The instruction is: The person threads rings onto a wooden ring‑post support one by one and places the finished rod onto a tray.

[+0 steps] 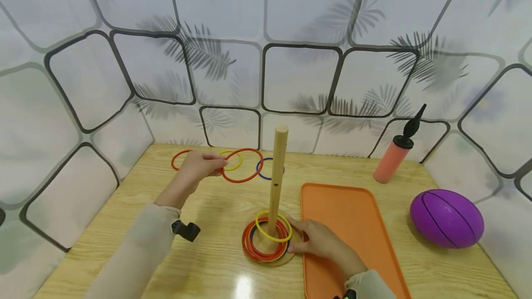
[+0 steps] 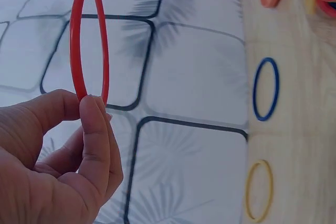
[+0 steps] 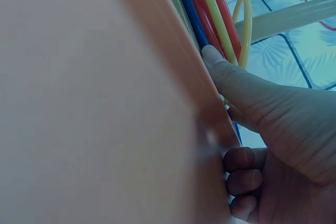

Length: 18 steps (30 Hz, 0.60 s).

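My left hand [image 1: 201, 166] pinches a red ring [image 2: 76, 40] between thumb and fingers, holding it up in the air left of a wooden peg [image 1: 279, 170]. Around the foot of that upright peg lies a stack of red rings [image 1: 247, 246], with yellow and blue among them. A yellow ring [image 1: 289, 232] tilts on top. My right hand [image 1: 322, 241] grips the right edge of the peg stand's round base, its thumb [image 3: 215, 59] against the blue ring [image 3: 191, 19] at the bottom of the stack. Its other fingers [image 3: 244, 182] are curled beside the orange tray.
Behind my left hand lie another red ring [image 1: 173, 160], a yellow ring [image 1: 241, 160] and a blue ring [image 2: 255, 95]. An orange tray [image 1: 353, 211] lies to the right of the stand. Farther right are a pink hand pump [image 1: 390, 163] and a purple ball [image 1: 446, 218]. Patterned walls enclose the table.
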Available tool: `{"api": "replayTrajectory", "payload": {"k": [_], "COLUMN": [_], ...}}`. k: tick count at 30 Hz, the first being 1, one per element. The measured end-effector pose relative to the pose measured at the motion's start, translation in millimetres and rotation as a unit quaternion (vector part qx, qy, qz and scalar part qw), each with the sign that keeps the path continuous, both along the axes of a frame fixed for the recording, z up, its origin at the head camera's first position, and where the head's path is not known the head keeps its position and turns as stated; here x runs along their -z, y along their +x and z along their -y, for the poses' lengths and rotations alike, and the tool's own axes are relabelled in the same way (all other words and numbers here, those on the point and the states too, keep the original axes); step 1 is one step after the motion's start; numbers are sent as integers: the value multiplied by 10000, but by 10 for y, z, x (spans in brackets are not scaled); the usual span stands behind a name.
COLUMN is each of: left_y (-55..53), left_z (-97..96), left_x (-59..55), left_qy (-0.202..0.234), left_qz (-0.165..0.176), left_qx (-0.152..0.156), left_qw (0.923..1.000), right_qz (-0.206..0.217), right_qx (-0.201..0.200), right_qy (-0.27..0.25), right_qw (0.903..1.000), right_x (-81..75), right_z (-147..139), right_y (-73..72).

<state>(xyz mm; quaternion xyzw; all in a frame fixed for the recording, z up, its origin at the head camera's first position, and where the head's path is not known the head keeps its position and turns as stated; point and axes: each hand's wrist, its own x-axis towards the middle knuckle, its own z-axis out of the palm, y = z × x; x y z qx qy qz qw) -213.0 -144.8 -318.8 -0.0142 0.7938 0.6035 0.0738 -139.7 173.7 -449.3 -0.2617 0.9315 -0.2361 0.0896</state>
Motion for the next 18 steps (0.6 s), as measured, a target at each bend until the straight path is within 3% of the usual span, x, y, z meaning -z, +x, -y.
{"api": "replayTrajectory", "payload": {"k": [13, 18], "left_y": [66, 112], "left_z": [-67, -74], "left_x": [-515, -711], "left_qy": [321, 218], "left_qz": [-292, -465], "left_qx": [156, 171], "left_qw": [9989, 9985], "right_qz": [-66, -74], "right_qx": [-30, -63], "right_qy": [23, -14], "right_qw": [10000, 10000], "right_x": [11, 26], "right_z": [-10, -13], "right_y": [-10, -13]}}
